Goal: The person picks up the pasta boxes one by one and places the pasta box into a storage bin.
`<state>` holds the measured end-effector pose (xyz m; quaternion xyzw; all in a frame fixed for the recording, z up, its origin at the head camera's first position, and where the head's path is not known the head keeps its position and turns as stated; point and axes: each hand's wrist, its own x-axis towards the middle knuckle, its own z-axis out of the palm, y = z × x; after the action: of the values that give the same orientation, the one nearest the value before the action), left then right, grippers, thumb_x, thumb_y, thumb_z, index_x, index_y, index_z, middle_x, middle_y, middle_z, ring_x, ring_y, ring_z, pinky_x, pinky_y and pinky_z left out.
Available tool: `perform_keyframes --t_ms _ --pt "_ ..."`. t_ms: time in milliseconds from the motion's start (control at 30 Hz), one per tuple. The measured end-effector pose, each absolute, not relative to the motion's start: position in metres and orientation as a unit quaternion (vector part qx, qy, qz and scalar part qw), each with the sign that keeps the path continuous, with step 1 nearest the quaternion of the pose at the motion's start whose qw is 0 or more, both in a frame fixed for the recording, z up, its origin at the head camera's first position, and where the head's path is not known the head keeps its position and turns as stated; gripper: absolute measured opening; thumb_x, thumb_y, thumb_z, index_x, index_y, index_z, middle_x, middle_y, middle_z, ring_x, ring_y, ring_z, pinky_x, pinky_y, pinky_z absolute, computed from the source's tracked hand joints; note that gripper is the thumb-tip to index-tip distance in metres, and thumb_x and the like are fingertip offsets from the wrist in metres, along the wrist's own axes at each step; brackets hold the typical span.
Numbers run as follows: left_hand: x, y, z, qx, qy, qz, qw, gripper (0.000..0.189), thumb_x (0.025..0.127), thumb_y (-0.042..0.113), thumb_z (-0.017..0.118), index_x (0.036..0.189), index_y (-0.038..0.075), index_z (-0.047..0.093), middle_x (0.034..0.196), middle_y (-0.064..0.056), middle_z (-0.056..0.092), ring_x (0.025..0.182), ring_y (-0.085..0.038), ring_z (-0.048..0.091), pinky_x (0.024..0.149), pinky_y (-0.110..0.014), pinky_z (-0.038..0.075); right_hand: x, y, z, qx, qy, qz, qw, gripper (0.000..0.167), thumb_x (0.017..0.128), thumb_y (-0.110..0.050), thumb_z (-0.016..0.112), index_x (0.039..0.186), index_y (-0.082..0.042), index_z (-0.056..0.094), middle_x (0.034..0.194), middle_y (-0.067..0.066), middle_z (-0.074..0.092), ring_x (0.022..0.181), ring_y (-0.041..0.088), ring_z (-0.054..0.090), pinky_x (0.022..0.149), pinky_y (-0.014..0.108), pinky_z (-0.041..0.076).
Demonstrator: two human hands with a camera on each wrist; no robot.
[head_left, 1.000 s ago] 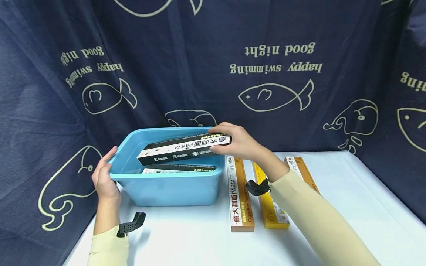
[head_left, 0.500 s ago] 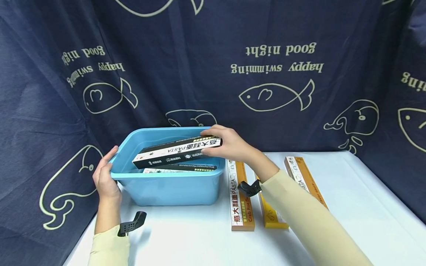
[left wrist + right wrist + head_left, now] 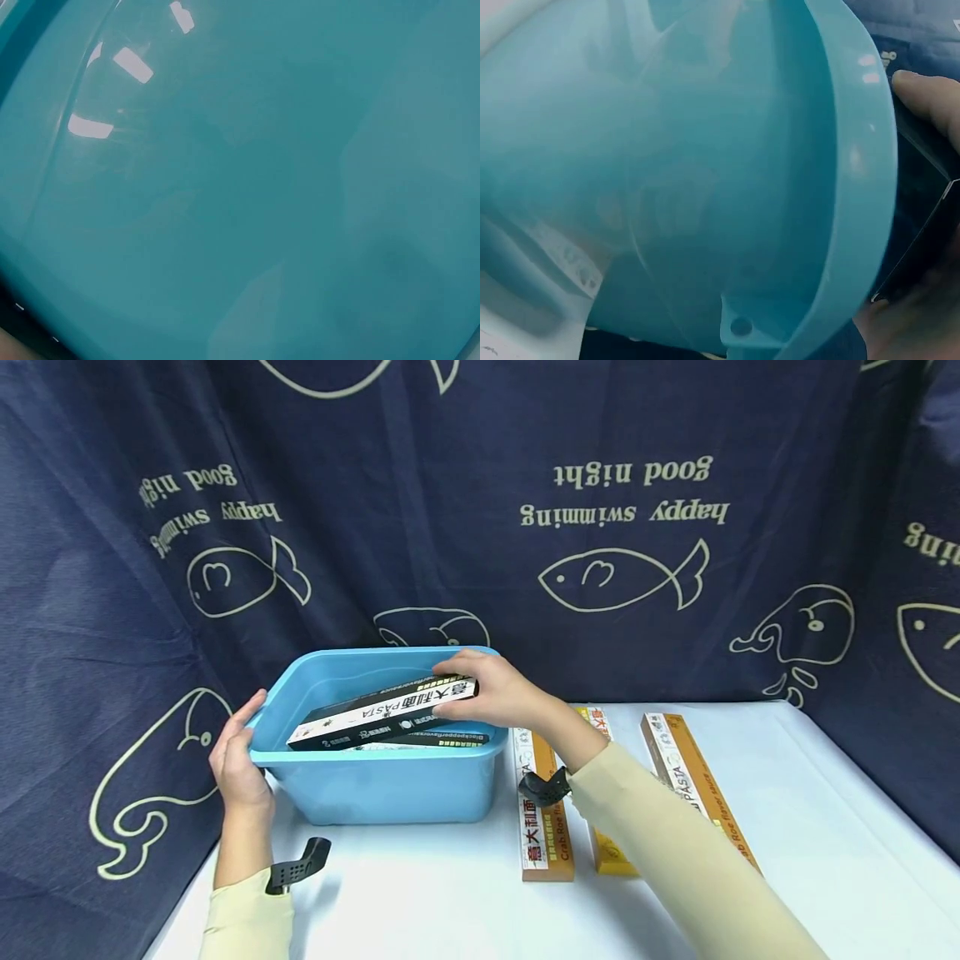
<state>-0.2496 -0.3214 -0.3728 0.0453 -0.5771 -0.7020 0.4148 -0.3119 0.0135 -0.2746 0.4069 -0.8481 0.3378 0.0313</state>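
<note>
My right hand (image 3: pixel 502 693) grips the right end of a black-and-white pasta box (image 3: pixel 375 714), thumb on the near side and fingers on the far side. The box slants inside the blue plastic tub (image 3: pixel 375 789), its left end lower. Partly under it lies another black-and-white pasta box (image 3: pixel 450 740). My left hand (image 3: pixel 240 764) holds the tub's left rim. In the right wrist view, the tub's rim (image 3: pixel 866 157) stands before the dark box (image 3: pixel 915 195) and a fingertip (image 3: pixel 922 94). Blue plastic (image 3: pixel 240 165) fills the left wrist view.
Right of the tub, on the white tabletop (image 3: pixel 405 902), lie a brown crab roe pasta box (image 3: pixel 557 835), a yellow box (image 3: pixel 613 858) partly behind my right forearm, and another brown pasta box (image 3: pixel 701 772). A navy fish-patterned cloth (image 3: pixel 465 527) hangs behind.
My right hand has moved left and down, carrying the pasta box deeper into the tub and over more of the lower box. The left hand stays at the rim.
</note>
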Motion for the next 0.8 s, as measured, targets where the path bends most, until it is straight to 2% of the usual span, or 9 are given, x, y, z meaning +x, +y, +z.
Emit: perform_keyframes --t_ms 400,800 --pt "-0.250 -0.322 -0.374 0.048 -0.583 -0.701 0.409 0.050 0.092 0.006 0.032 0.128 0.005 0.068 0.133 0.000 0.068 0.119 -0.014 0.057 0.093 -0.022 0.039 -0.312 -0.001 -0.282 0.431 -0.848 0.307 0.028 0.055 0.086 -0.034 0.075 0.135 -0.015 0.062 0.124 -0.002 0.063 0.105 0.012 0.058 0.090 0.031 0.048" --pt "-0.249 -0.322 -0.372 0.054 -0.583 -0.702 0.405 0.050 0.093 0.007 0.032 0.128 0.006 0.068 0.133 0.002 0.068 0.120 -0.013 0.057 0.095 -0.025 0.036 -0.309 -0.013 -0.288 0.429 -0.861 0.271 0.037 0.051 0.084 -0.039 0.076 0.131 -0.024 0.063 0.119 -0.007 0.064 0.106 0.009 0.058 0.095 0.032 0.046"
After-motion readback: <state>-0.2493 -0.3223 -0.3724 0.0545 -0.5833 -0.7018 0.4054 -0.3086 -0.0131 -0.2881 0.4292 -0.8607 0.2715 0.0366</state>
